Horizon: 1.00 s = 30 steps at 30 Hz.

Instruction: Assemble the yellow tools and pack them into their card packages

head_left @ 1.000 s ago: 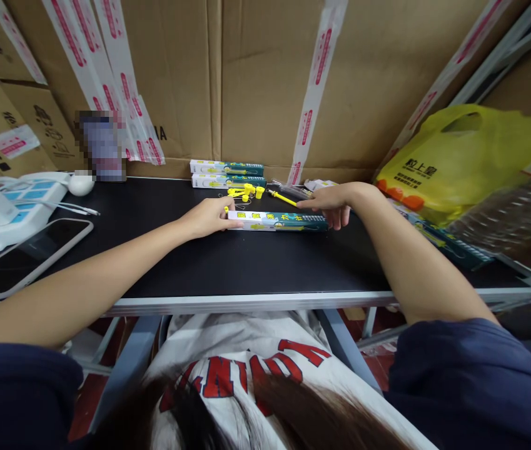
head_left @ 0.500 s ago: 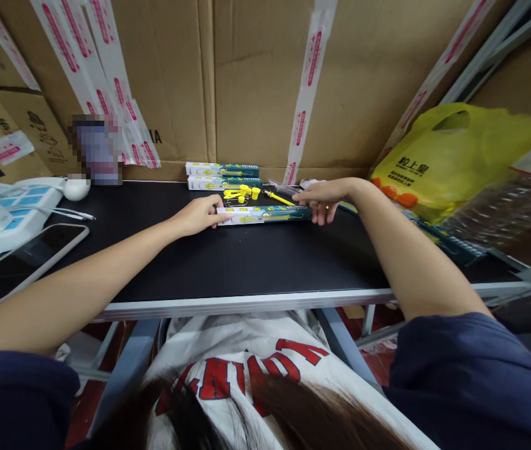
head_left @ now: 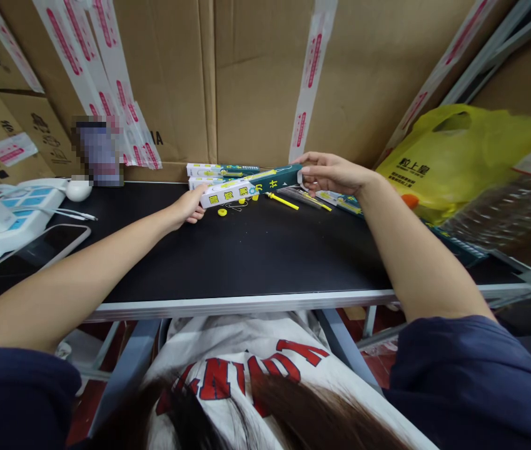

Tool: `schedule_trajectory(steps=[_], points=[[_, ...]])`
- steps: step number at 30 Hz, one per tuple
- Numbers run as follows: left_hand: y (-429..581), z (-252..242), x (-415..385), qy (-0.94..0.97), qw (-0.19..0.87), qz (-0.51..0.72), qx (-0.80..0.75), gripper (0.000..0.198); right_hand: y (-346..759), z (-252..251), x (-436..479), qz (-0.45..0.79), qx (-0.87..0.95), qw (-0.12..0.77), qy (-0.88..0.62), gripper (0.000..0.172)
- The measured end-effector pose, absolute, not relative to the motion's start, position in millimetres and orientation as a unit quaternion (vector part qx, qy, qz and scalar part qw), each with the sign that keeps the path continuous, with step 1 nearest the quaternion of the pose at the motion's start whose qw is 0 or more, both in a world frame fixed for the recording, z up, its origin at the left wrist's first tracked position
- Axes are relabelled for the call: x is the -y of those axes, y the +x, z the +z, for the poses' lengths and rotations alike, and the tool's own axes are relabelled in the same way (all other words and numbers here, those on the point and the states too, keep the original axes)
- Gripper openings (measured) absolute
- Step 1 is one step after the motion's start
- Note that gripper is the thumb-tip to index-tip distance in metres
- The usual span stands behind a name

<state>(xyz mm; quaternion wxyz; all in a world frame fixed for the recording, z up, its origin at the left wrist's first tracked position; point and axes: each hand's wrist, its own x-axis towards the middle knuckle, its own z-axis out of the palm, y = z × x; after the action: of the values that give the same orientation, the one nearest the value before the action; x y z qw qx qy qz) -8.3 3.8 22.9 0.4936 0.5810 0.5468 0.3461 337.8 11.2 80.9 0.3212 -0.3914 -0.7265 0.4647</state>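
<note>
Gripping with the left hand (head_left: 191,206) the white end of a long printed box (head_left: 246,187), with thumb and fingers closed on it. Reaching the dark end with the right hand (head_left: 328,174), half curled there, near a small pale edge; cannot tell about a firm pinch or only a light contact. Holding the box on a slant between both hands, dark end farther from the body; cannot judge the height above the table.

Could crease the dark end by pushing too strongly with the right fingers. Could also crush the box wall by squeezing too hard on the left. Could lose the dark end by loosening the right fingers, with support then only at the left. By lowering without looking, could press on the yellow ring (head_left: 222,212), just right of the left hand, or roll the yellow rod (head_left: 284,200), left of the right hand.

Working over a black tabletop (head_left: 256,262), with dark bare surface in front of the grip. Can see behind the grip similar boxes (head_left: 197,169) and tall cardboard (head_left: 256,87); far left of it, a white power strip (head_left: 16,200) and a phone (head_left: 30,253); far right, a yellow bag (head_left: 462,156)
</note>
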Motion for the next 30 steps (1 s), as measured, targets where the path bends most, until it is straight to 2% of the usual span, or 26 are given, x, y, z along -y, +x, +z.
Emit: schedule_trajectory(steps=[8, 13, 26, 30], points=[[-22, 22, -16, 0.600, 0.585, 0.272, -0.474, 0.038, 324, 90, 6, 0.286, 0.758, 0.271, -0.520, 0.044], [-25, 21, -17, 0.604, 0.597, 0.252, -0.463, 0.038, 329, 92, 9, 0.310, 0.766, 0.280, -0.489, 0.052], [-27, 30, -15, 0.576, 0.618, 0.209, -0.493, 0.042, 333, 94, 12, 0.332, 0.751, 0.265, -0.505, 0.039], [-27, 30, -15, 0.575, 0.619, 0.203, -0.494, 0.045, 332, 94, 13, 0.303, 0.745, 0.236, -0.546, 0.042]])
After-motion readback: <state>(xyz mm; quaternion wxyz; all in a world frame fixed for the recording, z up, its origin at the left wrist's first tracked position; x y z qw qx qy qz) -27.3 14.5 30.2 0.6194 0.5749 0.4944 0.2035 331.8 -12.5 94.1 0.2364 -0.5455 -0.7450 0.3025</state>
